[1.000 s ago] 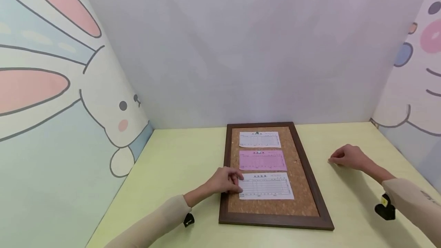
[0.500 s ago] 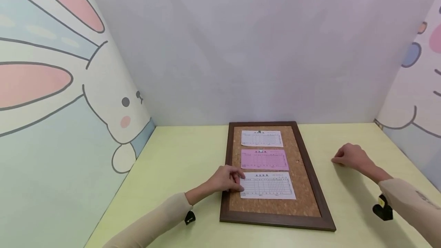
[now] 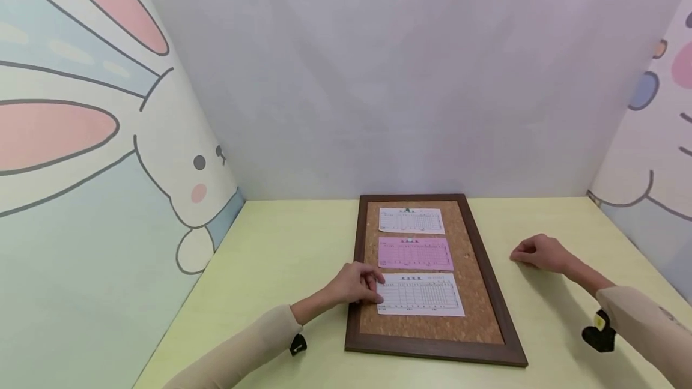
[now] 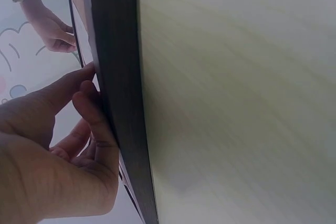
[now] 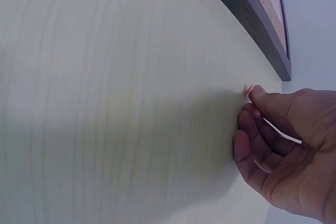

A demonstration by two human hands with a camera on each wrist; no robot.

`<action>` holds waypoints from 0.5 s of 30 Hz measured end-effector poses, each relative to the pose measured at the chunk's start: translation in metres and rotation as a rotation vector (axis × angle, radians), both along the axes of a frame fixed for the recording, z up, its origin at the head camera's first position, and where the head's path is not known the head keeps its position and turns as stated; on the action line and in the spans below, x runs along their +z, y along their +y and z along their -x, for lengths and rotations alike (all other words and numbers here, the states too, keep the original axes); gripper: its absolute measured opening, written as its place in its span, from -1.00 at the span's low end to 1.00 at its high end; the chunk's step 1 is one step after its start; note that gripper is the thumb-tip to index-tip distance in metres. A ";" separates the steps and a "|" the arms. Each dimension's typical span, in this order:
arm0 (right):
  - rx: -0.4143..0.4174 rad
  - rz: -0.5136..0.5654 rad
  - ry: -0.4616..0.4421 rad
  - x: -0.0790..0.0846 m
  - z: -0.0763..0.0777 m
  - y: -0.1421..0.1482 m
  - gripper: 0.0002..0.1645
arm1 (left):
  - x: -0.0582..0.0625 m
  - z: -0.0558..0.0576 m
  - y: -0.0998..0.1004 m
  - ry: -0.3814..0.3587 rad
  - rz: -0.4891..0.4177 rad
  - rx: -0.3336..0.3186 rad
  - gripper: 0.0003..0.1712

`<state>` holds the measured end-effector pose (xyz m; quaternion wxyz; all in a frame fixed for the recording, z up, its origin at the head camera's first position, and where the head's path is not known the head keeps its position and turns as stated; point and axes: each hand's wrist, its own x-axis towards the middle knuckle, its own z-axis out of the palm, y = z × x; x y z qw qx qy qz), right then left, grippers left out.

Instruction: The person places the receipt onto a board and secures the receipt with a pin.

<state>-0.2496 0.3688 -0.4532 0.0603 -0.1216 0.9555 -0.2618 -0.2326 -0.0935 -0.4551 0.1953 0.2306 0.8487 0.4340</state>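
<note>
A brown-framed corkboard (image 3: 424, 326) lies on the table with three printed slips in a column. The far white slip (image 3: 412, 221) has a green pushpin (image 3: 408, 210) at its top. On the pink slip (image 3: 415, 253) sits a pale pushpin (image 3: 410, 239). My left hand (image 3: 354, 283) holds the left edge of the near white slip (image 3: 424, 296), where no pin shows. To the right of the board, my right hand (image 3: 543, 253) is low over the table. In the right wrist view its thumb and finger pinch a small orange pushpin (image 5: 249, 90), mostly hidden.
The pale yellow table (image 3: 292, 239) meets a grey back wall (image 3: 378, 77). A painted rabbit wall (image 3: 162, 197) stands on the left, and another painted wall (image 3: 643, 137) on the right. The frame's raised rim (image 3: 489, 275) lies between the right hand and the slips.
My right hand has shifted slightly left, nearer the board, in the last half second. The left hand stays at the near slip's edge. The head view has tilted a little.
</note>
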 end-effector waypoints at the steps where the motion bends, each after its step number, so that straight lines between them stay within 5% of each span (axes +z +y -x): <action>1: -0.005 0.002 -0.007 -0.001 -0.001 0.000 -0.82 | -0.001 0.000 0.000 -0.003 -0.003 -0.001 -0.70; 15: -0.050 0.002 -0.012 -0.002 -0.004 0.004 -0.79 | -0.001 0.001 0.001 0.012 0.010 0.002 -0.73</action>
